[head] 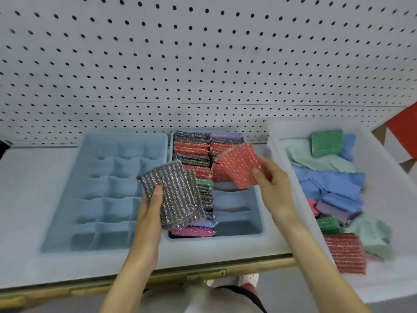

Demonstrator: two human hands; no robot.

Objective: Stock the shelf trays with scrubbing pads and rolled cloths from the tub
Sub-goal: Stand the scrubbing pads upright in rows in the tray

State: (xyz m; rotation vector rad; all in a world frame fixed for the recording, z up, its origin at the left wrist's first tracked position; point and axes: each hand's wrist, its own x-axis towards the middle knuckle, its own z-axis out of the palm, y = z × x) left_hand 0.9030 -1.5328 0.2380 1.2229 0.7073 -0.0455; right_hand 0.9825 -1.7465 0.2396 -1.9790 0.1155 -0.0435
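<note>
Pinching a grey scrubbing pad (173,193) by its near edge, thumb on top and fingers hidden beneath, the left hand (150,213) holds it above the slotted tray (259,213) at the centre of the view. The right hand (274,188) grips a red scrubbing pad (237,164) by one corner at about one o'clock from the grey one, over the same tray.

Both pads look light, soft and springy, with a rough glittery mesh that should not slip. A short edge seems the best hold, leaving the long edge free to slide into a slot.

An unfilled compartment tray (67,199) lies at nine o'clock, and the tub (277,141) of cloths (331,179) and spare pads at three o'clock.

A second pad may sit behind the grey one, though this is unclear. The slots under it are covered, and the tub's far side is blurred and cut off.
</note>
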